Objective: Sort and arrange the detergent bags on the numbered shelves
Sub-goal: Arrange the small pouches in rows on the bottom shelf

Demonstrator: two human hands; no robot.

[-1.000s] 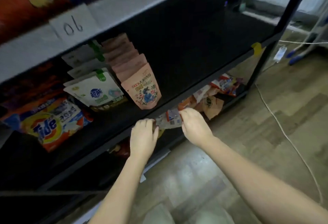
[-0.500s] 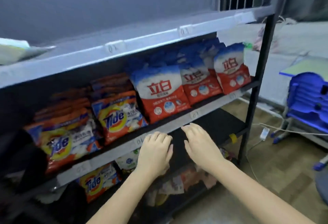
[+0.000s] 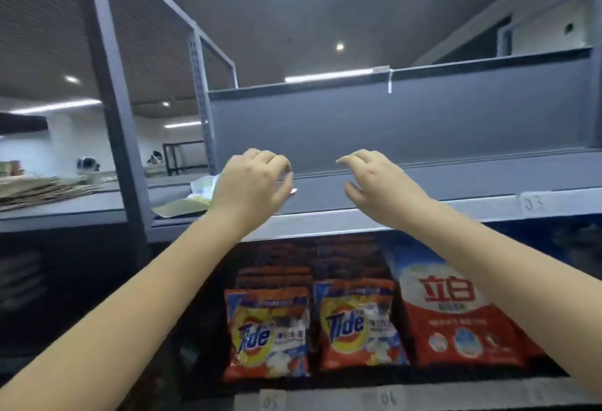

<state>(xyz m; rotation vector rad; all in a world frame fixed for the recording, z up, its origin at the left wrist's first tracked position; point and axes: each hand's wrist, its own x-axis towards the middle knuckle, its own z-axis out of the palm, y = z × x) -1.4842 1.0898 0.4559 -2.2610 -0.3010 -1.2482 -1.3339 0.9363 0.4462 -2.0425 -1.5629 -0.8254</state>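
Left hand (image 3: 252,187): raised over grey metal top shelf (image 3: 325,220), fingers loosely curled, holding nothing.
Right hand (image 3: 379,185): likewise, grip slack.
Orange Tide detergent bags (image 3: 268,332): upright, shelf below, beside red-and-white bag (image 3: 456,316).

Orange Tide bags (image 3: 267,332), grey shelf (image 3: 423,211)

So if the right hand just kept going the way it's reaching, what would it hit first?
Probably the grey back panel of the top shelf. The right hand reaches forward above that shelf's front edge with loosely curled fingers, and nothing shows between it and the panel, though depth is hard to judge here.
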